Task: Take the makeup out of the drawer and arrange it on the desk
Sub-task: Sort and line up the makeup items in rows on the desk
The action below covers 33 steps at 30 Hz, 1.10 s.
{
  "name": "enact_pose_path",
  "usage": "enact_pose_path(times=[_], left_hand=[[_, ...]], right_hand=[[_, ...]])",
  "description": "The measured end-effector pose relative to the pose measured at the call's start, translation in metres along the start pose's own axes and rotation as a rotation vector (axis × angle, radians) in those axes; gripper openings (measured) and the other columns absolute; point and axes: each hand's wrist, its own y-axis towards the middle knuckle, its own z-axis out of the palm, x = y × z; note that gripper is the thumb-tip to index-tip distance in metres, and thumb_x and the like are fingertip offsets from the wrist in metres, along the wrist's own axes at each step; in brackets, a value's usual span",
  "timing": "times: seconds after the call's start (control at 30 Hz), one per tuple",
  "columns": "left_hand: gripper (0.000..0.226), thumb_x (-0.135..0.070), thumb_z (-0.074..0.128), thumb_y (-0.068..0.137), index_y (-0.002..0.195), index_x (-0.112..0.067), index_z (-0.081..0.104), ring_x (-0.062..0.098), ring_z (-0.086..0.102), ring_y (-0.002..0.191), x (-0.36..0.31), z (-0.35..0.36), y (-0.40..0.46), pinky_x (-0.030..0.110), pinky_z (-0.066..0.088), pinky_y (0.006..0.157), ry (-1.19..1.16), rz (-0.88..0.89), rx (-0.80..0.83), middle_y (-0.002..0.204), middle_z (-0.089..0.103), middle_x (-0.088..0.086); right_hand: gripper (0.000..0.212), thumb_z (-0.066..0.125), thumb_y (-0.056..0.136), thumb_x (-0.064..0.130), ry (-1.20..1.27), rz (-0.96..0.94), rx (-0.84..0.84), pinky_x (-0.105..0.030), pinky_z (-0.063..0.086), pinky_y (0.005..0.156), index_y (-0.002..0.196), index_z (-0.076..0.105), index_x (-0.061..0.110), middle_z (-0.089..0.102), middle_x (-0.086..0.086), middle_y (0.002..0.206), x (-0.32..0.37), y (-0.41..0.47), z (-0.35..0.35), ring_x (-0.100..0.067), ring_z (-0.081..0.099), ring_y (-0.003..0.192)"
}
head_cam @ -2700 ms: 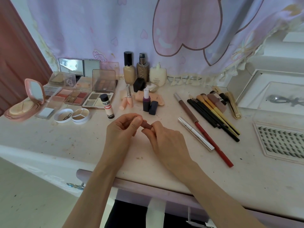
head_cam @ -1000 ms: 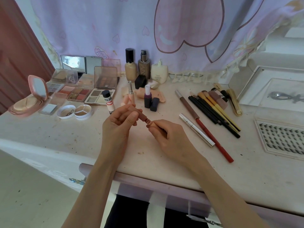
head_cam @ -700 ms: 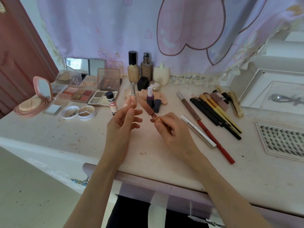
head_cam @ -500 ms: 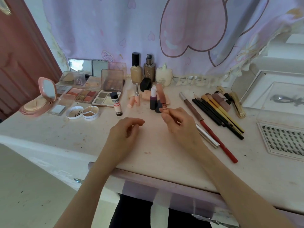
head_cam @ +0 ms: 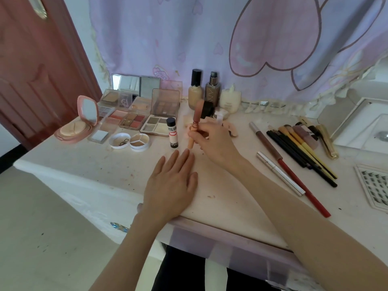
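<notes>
1. The right hand point(head_cam: 212, 141) pinches a slim pinkish-brown lip tube point(head_cam: 196, 118) between thumb and curled fingers, holding it close to upright over the far middle of the desk point(head_cam: 231, 202).
2. The tube's lower end sits by a peach-coloured stick point(head_cam: 191, 142) that slants down toward the desk just left of the hand; whether the two touch, I cannot tell, as the fingers cover the join.
3. The left hand point(head_cam: 171, 185) lies flat on the desk, palm down, fingers straight and close together, holding nothing, near and a little left of the right hand.
4. Just left of the held tube stands a small white bottle with a dark cap point(head_cam: 172, 133).
5. Farther left lie open eyeshadow palettes point(head_cam: 130, 120), a pink compact point(head_cam: 78, 122) with its mirror lid raised, and two round white pots point(head_cam: 130, 140).
6. At the far edge stand two foundation bottles point(head_cam: 204, 91) and a cream-coloured bottle point(head_cam: 230, 99).
7. To the right, pencils and brushes point(head_cam: 300, 152) lie side by side, with a silver tube point(head_cam: 279, 172) and a long red pencil point(head_cam: 302, 185) nearer.
8. A tray of false lashes point(head_cam: 373, 185) lies at the right edge.
</notes>
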Motion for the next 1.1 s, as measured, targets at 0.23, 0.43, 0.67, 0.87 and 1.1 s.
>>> enact_pose_path(times=[0.23, 0.43, 0.67, 0.87, 1.1], left_hand=[[0.054, -0.04, 0.021, 0.096, 0.148, -0.027, 0.017, 0.009, 0.009, 0.143, 0.002, 0.001, 0.0, 0.029, -0.001, 0.115, -0.065, 0.005, -0.032, 0.155, 0.016, -0.01], [0.053, -0.039, 0.023, 0.096, 0.147, -0.027, 0.018, 0.008, 0.01, 0.143, 0.003, 0.002, -0.001, 0.028, -0.001, 0.115, -0.071, 0.011, -0.063, 0.154, 0.017, -0.011], [0.053, -0.04, 0.021, 0.097, 0.148, -0.028, 0.013, 0.008, 0.008, 0.143, 0.003, 0.001, -0.001, 0.028, -0.002, 0.115, -0.072, 0.015, -0.064, 0.155, 0.014, -0.011], [0.052, -0.04, 0.022, 0.097, 0.147, -0.029, 0.014, 0.008, 0.008, 0.143, 0.004, 0.002, 0.0, 0.028, -0.002, 0.115, -0.077, 0.021, -0.073, 0.155, 0.015, -0.012], [0.051, -0.041, 0.022, 0.097, 0.147, -0.028, 0.02, 0.007, 0.006, 0.143, 0.005, 0.002, 0.0, 0.028, -0.002, 0.115, -0.079, 0.015, -0.071, 0.155, 0.015, -0.011]], right_hand=[[0.022, 0.058, 0.09, 0.021, -0.062, 0.01, 0.049, -0.037, 0.051, 0.079, 0.082, 0.07, 0.004, 0.068, -0.005, 0.085, 0.002, 0.008, 0.01, -0.015, 0.058, 0.076], [0.02, 0.057, 0.09, 0.016, -0.096, 0.023, 0.09, -0.035, 0.045, 0.088, 0.081, 0.068, 0.001, 0.068, -0.011, 0.088, 0.005, 0.009, 0.011, -0.021, 0.059, 0.086], [0.017, 0.056, 0.088, 0.011, -0.13, -0.009, 0.127, -0.04, 0.044, 0.088, 0.082, 0.068, 0.0, 0.066, -0.014, 0.089, 0.003, 0.008, 0.014, -0.025, 0.059, 0.088], [0.017, 0.056, 0.089, 0.015, -0.156, -0.007, 0.13, -0.036, 0.046, 0.088, 0.088, 0.069, 0.005, 0.067, -0.01, 0.094, 0.002, 0.004, 0.013, -0.02, 0.06, 0.09], [0.026, 0.061, 0.089, 0.018, -0.159, 0.019, 0.014, -0.009, 0.039, 0.075, 0.112, 0.065, 0.008, 0.066, -0.005, 0.097, 0.001, -0.019, -0.011, -0.007, 0.055, 0.079]])
